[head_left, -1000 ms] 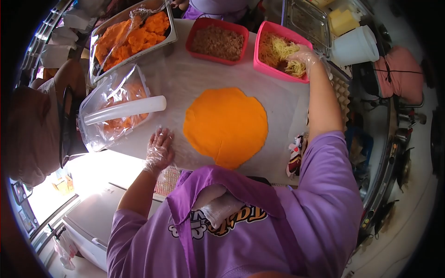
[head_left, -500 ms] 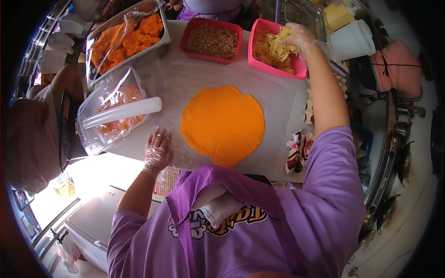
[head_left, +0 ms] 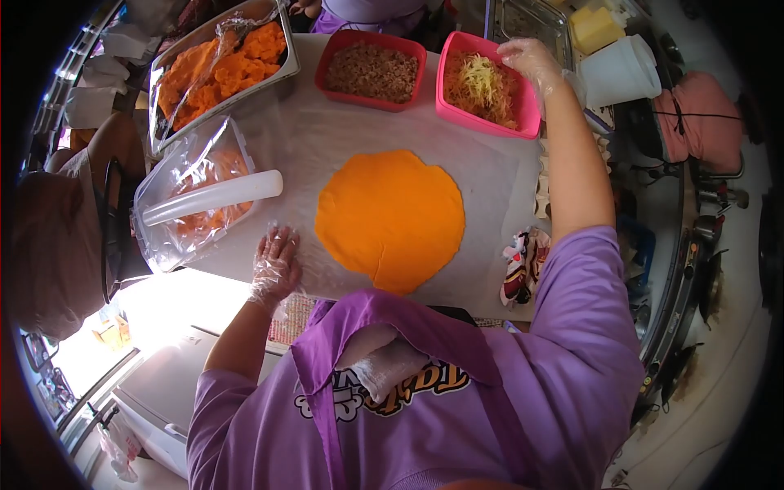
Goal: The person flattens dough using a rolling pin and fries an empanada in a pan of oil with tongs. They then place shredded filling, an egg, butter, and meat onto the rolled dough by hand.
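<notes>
A flat round sheet of orange dough (head_left: 390,222) lies on the covered table before me. My left hand (head_left: 276,263), in a clear plastic glove, rests flat with fingers stretched out at the table's near edge, left of the dough. My gloved right hand (head_left: 531,64) hovers at the right rim of a pink container (head_left: 527,122), fingers extended and nothing seen in them. Inside that container, pale yellow shreds (head_left: 482,77) sit heaped on darker shreds. Beside it, a red container (head_left: 331,94) holds crumbly brown filling (head_left: 371,72).
A metal tray (head_left: 290,61) of orange mash stands back left. Nearer is a clear plastic tub (head_left: 155,245) with a white rolling pin (head_left: 214,198) across it. A white bucket (head_left: 621,73), egg cartons (head_left: 543,192) and a patterned cloth (head_left: 525,265) line the right. Other people stand left and behind.
My right hand has let go of the pale yellow shreds, which now lie in the pink container, and has moved slightly right to its rim. My left hand stays in place.
</notes>
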The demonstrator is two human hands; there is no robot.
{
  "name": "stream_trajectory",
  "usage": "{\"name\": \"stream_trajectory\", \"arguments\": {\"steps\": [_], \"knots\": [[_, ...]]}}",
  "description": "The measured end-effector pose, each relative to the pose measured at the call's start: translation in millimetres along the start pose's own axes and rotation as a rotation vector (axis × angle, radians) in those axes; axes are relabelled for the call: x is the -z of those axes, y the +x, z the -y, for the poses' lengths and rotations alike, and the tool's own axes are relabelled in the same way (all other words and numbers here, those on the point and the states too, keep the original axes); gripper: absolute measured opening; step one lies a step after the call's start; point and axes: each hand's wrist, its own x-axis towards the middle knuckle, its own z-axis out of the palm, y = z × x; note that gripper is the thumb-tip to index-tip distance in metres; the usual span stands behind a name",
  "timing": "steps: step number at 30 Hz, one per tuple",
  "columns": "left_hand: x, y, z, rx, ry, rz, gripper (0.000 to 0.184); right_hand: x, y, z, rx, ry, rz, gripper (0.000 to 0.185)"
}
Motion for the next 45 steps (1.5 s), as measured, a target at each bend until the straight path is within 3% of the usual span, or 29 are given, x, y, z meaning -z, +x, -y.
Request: {"name": "stream_trajectory", "arguments": {"steps": [2,3,4,6,10,12,14,17,19,20,22,23,25,29,35,37,40,41,45], "knots": [[0,0,0,0.000,-0.001,-0.004,0.057,-10,9,-28,0.128,-0.366,-0.046,0.019],[0,0,0,-0.001,-0.002,-0.008,0.057,-23,10,-39,0.121,-0.401,-0.088,0.011],[0,0,-1,-0.001,-0.002,-0.009,0.057,-34,14,-56,0.194,-0.476,-0.032,0.014],[2,0,-1,-0.009,-0.013,-0.022,0.057,-44,-13,-33,0.039,0.043,0.204,0.021],[0,-1,1,-0.012,-0.009,-0.018,0.058,-21,-12,-35,-0.008,0.230,0.105,0.030],[1,0,0,-0.008,-0.009,-0.007,0.058,-19,-11,-38,-0.323,-0.362,0.107,0.034],[1,0,0,-0.017,-0.002,-0.014,0.057,-36,-10,-46,-0.417,-0.839,0.280,0.050],[1,0,-1,-0.015,-0.003,-0.024,0.057,-56,-8,-64,-0.449,-0.968,0.190,0.043],[1,-2,-1,-0.006,-0.008,-0.021,0.056,-65,6,-76,-0.551,-1.338,0.411,0.049],[0,-2,-1,-0.013,-0.011,-0.035,0.056,-63,9,-79,-0.551,-1.336,0.415,0.049],[0,0,0,-0.028,-0.012,-0.053,0.056,-55,10,-75,-0.817,-0.859,0.314,0.047],[0,0,0,-0.034,-0.012,-0.057,0.056,-57,6,-72,-0.817,-0.857,0.311,0.047],[-2,-1,1,-0.038,-0.013,-0.064,0.056,-64,-7,-68,-0.542,-0.866,-0.116,0.040],[-3,-2,0,-0.011,0.002,-0.032,0.056,-59,18,-95,-0.705,-0.831,-0.076,0.047],[-1,-2,2,-0.005,-0.003,0.000,0.057,-13,7,-54,-0.435,-0.923,0.174,0.053],[-2,-2,1,-0.012,-0.002,-0.010,0.057,16,3,-54,-0.259,-0.420,0.118,0.049],[0,-1,0,-0.019,-0.011,-0.022,0.056,29,-7,-25,-0.143,-0.188,0.238,0.053],[1,0,-1,-0.012,-0.012,-0.019,0.056,22,-1,-20,-0.155,-0.384,0.069,0.057],[1,-1,0,-0.012,-0.017,-0.032,0.056,11,-39,24,-0.315,-0.290,-0.050,0.060]]}}
